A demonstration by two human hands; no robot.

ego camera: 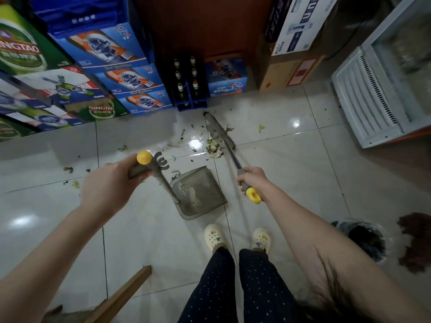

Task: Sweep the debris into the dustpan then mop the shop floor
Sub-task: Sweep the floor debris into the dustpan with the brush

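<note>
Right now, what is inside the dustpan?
The dustpan shows only a pale smear of dust along its floor. The leafy debris lies outside, on the tiles by the broom. The dustpan handle covers a strip of the left rim.

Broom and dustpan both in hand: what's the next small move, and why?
Probably draw the long-handled grey broom toward the grey plastic dustpan: the leafy green debris pile lies against its bristles, just beyond the pan's open lip.

Beer cartons [116, 50] stacked left; blue bottle crate [192, 104] just beside; freezer [363, 96] right.
</note>
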